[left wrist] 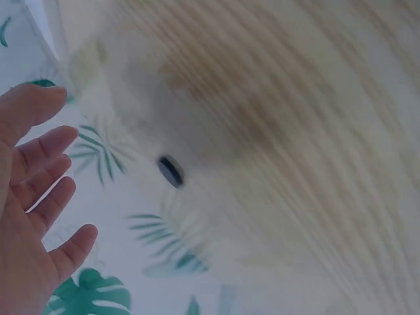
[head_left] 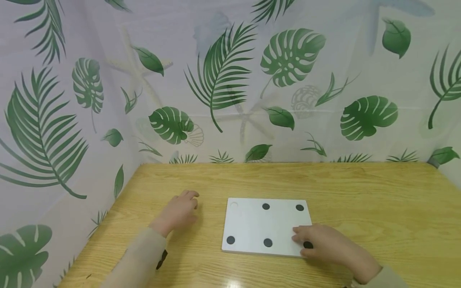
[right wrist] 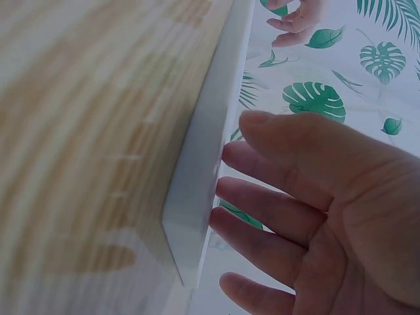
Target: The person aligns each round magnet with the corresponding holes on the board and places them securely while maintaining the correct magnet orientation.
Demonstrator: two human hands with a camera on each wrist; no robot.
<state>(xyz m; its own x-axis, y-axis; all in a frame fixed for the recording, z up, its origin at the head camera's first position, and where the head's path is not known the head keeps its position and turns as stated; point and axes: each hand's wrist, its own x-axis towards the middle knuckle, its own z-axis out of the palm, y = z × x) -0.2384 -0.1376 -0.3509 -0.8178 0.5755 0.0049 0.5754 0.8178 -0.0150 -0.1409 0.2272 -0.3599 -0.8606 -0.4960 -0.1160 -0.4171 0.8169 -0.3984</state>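
A thin white board (head_left: 248, 224) lies flat on the wooden table. Several black round spots sit along its two long sides, and its far-left corner shows only a pale ring (head_left: 234, 205). My right hand (head_left: 325, 244) is at the board's near-right corner, its fingertips over the top face beside a black spot (head_left: 307, 245). Seen from the right wrist, those fingers are loosely extended along the board's edge (right wrist: 197, 164). To the left of the board, my left hand (head_left: 180, 210) has its fingers loosely spread and holds nothing. A small black disc (left wrist: 170, 172) shows beyond it in the left wrist view.
The wood-grain table (head_left: 378, 208) extends around the board on every side. Behind it and at the left hangs a white cloth (head_left: 230, 148) printed with green leaves. A dark object (head_left: 162, 259) shows by the left sleeve.
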